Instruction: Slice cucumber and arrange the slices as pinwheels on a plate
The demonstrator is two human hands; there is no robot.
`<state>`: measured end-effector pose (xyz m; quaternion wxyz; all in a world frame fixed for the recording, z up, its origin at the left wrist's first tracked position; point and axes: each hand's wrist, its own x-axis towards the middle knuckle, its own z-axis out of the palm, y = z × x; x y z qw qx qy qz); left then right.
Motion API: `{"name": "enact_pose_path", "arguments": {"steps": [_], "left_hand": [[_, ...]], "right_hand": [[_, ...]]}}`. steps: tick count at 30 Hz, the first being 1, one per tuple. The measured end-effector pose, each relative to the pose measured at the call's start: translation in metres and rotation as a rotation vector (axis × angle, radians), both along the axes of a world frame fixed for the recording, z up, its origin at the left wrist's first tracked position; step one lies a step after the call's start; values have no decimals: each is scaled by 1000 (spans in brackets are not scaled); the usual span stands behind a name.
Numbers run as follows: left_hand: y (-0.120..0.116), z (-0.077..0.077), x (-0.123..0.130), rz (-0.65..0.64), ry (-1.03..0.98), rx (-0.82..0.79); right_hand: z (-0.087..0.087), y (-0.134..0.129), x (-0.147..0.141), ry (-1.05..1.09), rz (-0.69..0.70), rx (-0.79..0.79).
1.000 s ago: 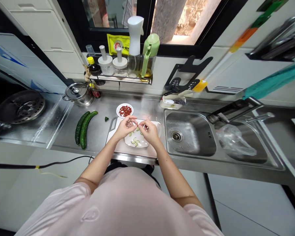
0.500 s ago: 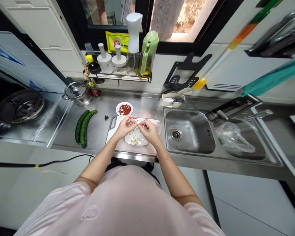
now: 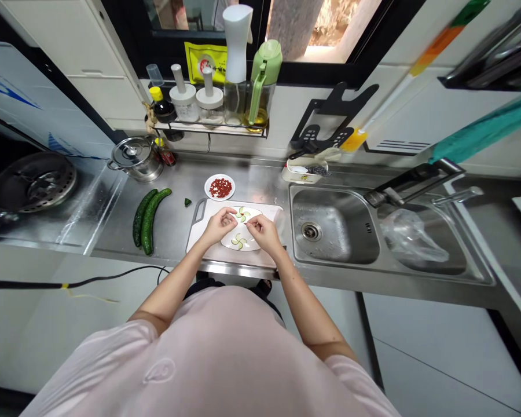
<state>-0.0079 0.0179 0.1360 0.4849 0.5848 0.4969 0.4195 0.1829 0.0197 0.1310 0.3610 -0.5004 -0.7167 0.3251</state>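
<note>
Over the left side of a white plate (image 3: pixel 245 245) is my left hand (image 3: pixel 219 226), its fingers curled with thumb and fingertips close together; anything between them is too small to name. My right hand (image 3: pixel 264 231), at the plate's right side, pinches something tiny that I cannot make out. Green cucumber slices (image 3: pixel 238 240) lie on the plate in a pinwheel. A second pinwheel (image 3: pixel 242 214) near the back edge has a red bit at its middle. Under the plate is a white cutting board (image 3: pixel 197 233). A small dish (image 3: pixel 208 196) of red pieces (image 3: pixel 221 187) stands behind it.
Two cucumbers (image 3: pixel 150 223) and a small green end piece (image 3: pixel 187 202) lie left of the board. A steel pot (image 3: pixel 138 162) is farther back. The sink (image 3: pixel 336 231) is at the right, below a black faucet (image 3: pixel 399 184). A bottle rack (image 3: pixel 212 128) hangs behind.
My hands have moved apart from each other, uncovering the back pinwheel and its red bit. The whole view has shifted slightly.
</note>
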Motion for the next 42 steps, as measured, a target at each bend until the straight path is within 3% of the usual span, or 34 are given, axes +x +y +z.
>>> {"name": "enact_pose_path", "arguments": {"steps": [9, 15, 23, 34, 42], "left_hand": [[-20, -43, -2, 15, 393, 1], [-39, -64, 1, 8, 703, 198], [-48, -75, 1, -56, 840, 261], [-45, -76, 6, -101, 852, 143], [-46, -83, 5, -73, 815, 235]], "right_hand": [[-48, -19, -4, -192, -13, -165], [-70, -28, -12, -348, 9, -221], [-78, -30, -14, -401, 15, -219], [-78, -27, -12, -397, 27, -240], [-80, -28, -13, -394, 32, -244]]}}
